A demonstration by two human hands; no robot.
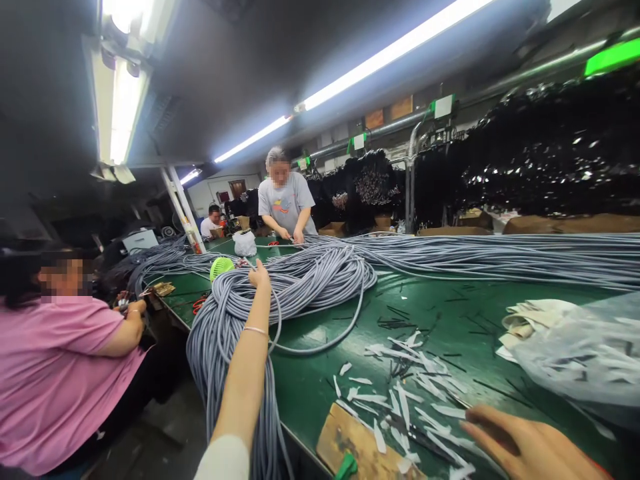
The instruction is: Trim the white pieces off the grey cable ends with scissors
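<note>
My left hand reaches over the pile and is closed around a grey cable, whose end points toward the far side of the table. Below that arm, a thick coil of grey cables lies on the green table and hangs over its near edge. At the lower right is my right hand, fingers curled, with a thin metallic tip showing at the fingertips and a bit of red by the palm; the object itself is mostly hidden. White strips and short black pieces are scattered beside it.
A wooden block with a green part sits at the near edge. To the right lies a plastic bag. A green basket and white bag stand beyond the coil. Co-workers are at the far side and left.
</note>
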